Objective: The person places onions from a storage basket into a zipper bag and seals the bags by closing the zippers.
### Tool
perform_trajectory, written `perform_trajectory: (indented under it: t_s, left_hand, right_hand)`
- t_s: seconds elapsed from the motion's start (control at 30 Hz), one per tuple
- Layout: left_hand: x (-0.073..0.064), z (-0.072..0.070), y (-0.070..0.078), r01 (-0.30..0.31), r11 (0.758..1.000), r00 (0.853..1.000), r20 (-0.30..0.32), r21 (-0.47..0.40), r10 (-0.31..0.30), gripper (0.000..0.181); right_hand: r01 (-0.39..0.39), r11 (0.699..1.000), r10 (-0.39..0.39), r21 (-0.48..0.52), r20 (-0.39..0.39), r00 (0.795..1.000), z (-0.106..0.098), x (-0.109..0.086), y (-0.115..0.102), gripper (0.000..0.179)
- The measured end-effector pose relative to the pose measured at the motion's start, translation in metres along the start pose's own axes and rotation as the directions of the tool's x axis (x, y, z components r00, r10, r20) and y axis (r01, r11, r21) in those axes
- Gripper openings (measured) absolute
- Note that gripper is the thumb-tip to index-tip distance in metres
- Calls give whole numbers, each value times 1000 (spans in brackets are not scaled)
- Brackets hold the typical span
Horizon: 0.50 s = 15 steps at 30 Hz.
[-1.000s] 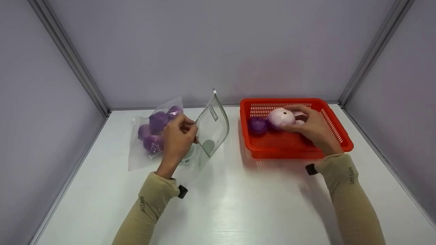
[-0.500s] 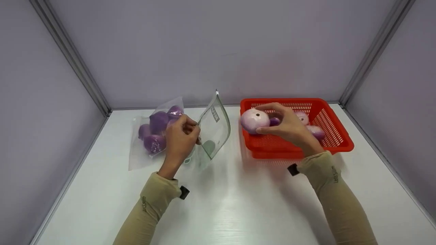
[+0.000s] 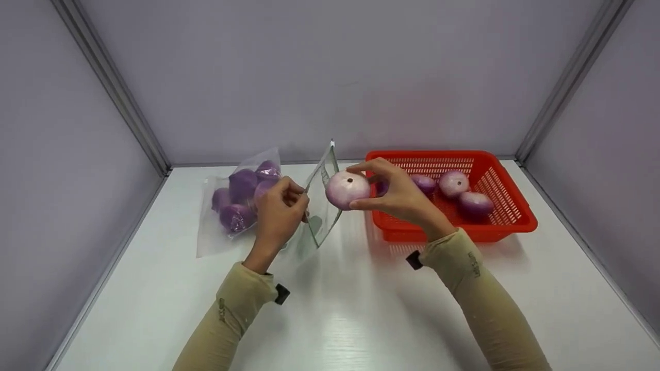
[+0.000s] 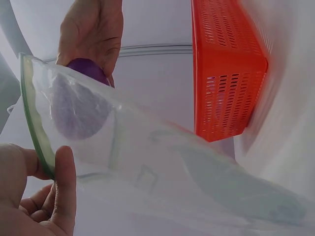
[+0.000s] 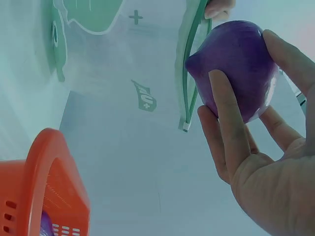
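Observation:
My right hand [image 3: 402,198] grips a purple-and-white onion [image 3: 348,190] between thumb and fingers, right at the open mouth of a clear zip bag [image 4: 147,152]. In the right wrist view the onion's pointed purple end [image 5: 197,64] faces the bag's green zip edge [image 5: 186,83]. My left hand [image 3: 281,211] pinches that edge between thumb and fingers, so the bag stands up with its mouth spread. Through the film in the left wrist view, the lower part of the onion shows pale.
A red slotted basket [image 3: 438,235] stands at the right, holding several onions [image 3: 454,184]. To the left, partly behind my left hand, lies another clear bag [image 3: 209,245] filled with several purple onions [image 3: 241,186]. Grey walls enclose the white table [image 3: 340,314] at the back and sides.
My right hand has lifted the onion out of the red basket and carried it left to the bag's mouth. My left hand keeps its pinch on the bag, shifting slightly right.

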<state>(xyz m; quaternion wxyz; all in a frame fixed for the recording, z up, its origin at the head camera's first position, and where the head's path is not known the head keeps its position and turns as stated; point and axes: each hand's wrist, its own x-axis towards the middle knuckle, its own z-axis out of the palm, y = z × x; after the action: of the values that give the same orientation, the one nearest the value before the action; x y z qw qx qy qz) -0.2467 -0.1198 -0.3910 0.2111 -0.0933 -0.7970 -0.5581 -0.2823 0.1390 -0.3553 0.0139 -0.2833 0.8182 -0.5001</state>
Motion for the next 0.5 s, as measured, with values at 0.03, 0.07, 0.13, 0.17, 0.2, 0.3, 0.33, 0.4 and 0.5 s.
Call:
perform_trajectory:
  t_s: [0.03,0.07,0.13,0.17,0.2,0.3,0.33,0.4,0.5]
  left_hand:
    - [-1,0,0,0,1000,1000,2,1,0,6]
    - [-1,0,-1,1,1000,1000,3,2,-1,6]
    - [-1,0,-1,4,1000,1000,5,-3,-4,6]
    - [-1,1,-1,4,1000,1000,7,-6,-4,6]
    - [-1,1,0,3,1000,1000,8,-5,-3,6]
    - [-1,2,0,-5,1000,1000,2,-4,5,6]
    - [-1,2,1,-8,1000,1000,0,-3,8,6]
    - [-1,2,1,-16,1000,1000,-4,-6,16,5]
    - [0,2,2,-29,999,1000,-9,-25,28,5]
  right_hand:
    - [6,1000,-6,-3,1,1000,1,0,-1,61]
    - [14,1000,-14,2,2,1000,2,0,-2,62]
    - [27,999,-27,20,5,1000,4,1,-4,62]
    - [32,999,-32,29,8,999,5,2,-5,62]
    - [36,999,-37,30,9,999,6,2,-5,62]
    - [39,999,-39,4,15,999,10,4,-3,62]
    - [38,999,-38,-14,17,999,11,5,-2,62]
    - [28,998,-27,-51,20,999,12,5,1,62]
    - [21,997,-19,-75,22,1000,12,5,4,62]
